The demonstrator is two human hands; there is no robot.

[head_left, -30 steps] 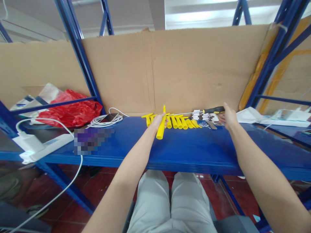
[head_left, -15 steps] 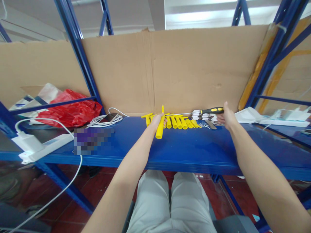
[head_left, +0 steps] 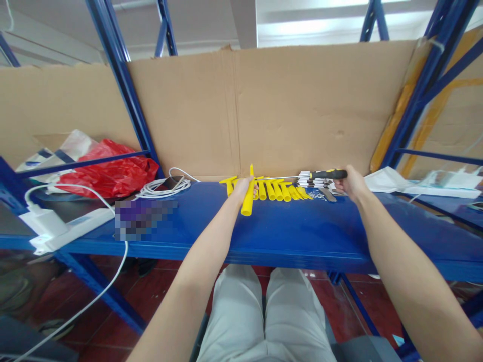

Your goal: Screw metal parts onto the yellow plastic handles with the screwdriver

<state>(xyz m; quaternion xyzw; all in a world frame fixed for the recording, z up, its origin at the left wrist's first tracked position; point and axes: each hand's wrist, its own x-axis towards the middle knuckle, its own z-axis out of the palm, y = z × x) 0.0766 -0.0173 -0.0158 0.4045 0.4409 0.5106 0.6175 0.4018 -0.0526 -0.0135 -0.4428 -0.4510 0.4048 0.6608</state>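
My left hand (head_left: 243,188) is closed round a yellow plastic handle (head_left: 247,202), whose round hollow end points toward me. In my right hand (head_left: 352,183) is the rear of a screwdriver (head_left: 326,174) with a black and yellow grip. Its long thin shaft lies level and reaches left to the yellow handle; the tip is hidden there. Behind and right of my left hand, several similar yellow handles (head_left: 279,191) lie in a row. Smaller yellow pieces (head_left: 300,193) lie at the row's right end.
Under the screwdriver are stacked white and brown packets (head_left: 304,179), small scattered bits (head_left: 317,194) and a flat metal blade (head_left: 329,194). A red plastic bag (head_left: 113,168), coiled white cable (head_left: 162,188) and power strip (head_left: 75,229) are on the left. Cardboard (head_left: 302,105) walls the back of the blue shelf (head_left: 294,236).
The fingers of my right hand have shifted on the screwdriver grip, and the thumb is lower. The grip looks turned and slightly further left. My left hand has barely moved.
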